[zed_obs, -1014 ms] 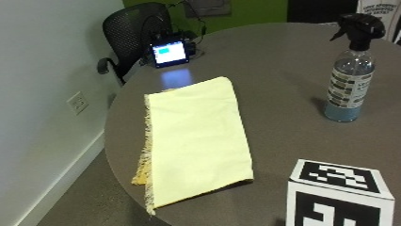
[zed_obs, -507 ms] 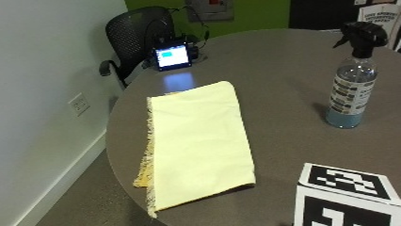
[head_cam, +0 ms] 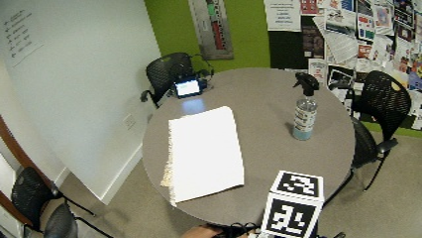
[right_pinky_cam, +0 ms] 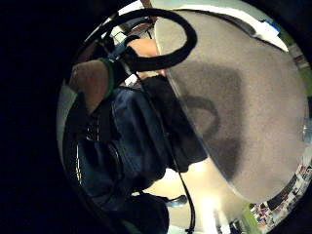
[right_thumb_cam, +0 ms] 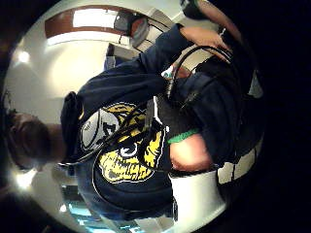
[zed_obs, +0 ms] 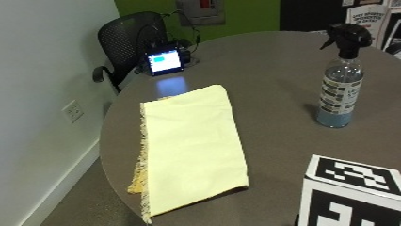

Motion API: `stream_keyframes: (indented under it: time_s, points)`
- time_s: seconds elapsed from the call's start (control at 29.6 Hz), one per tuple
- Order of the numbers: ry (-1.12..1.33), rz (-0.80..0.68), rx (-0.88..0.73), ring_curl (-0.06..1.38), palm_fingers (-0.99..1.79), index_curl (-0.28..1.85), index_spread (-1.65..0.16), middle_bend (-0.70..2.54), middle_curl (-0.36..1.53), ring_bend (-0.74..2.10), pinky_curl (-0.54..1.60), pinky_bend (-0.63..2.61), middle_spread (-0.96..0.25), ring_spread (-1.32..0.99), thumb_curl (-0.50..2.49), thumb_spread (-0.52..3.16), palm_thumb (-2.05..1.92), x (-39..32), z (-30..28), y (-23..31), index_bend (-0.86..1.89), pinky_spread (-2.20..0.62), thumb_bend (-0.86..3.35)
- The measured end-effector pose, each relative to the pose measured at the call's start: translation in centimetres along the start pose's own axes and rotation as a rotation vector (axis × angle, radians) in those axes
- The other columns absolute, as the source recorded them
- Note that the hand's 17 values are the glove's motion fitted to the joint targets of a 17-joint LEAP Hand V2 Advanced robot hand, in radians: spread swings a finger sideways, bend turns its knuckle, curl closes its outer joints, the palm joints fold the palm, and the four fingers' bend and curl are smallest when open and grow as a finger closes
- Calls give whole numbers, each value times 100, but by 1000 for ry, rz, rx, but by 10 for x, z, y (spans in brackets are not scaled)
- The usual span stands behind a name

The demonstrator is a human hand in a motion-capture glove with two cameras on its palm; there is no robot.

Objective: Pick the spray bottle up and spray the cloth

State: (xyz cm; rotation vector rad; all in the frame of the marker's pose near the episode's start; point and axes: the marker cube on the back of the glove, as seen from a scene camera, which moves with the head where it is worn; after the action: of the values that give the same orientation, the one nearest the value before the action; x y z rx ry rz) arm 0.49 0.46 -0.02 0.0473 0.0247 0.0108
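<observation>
Spray bottle [zed_obs: 340, 77] stands upright on the tabletop [zed_obs: 269, 61], untouched, w/ blue liquid low in it. Yellow cloth [zed_obs: 191, 150] lies flat, well apart from the bottle, one fringed edge hanging off the rim. Small lit screen [zed_obs: 164, 61] sits beyond the cloth, near the chair [zed_obs: 128, 37]. Marker box [zed_obs: 351, 195] is on the bottle's near side.

We judge this as pre-reach: the bottle isn't picked up yet. Next we need the right hand over to the bottle's neck, finger on the trigger.

Outside views show the bottle and cloth, no hand. Palm views show only tabletop edge and the person's torso; grip state we can't tell.
</observation>
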Motion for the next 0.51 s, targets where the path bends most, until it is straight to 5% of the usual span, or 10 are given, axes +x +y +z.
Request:
stream_keyframes:
  time_s: [0.3,0.51]
  points:
    - [94,66,176,30,36,11,-43,17,31,34,40,62,-1,-5,33,113,48,9,-28,19,4,23,3]
    - [160,335,463,29,31,11,-44,18,29,34,40,68,0,-1,35,113,51,53,-63,59,10,25,0]
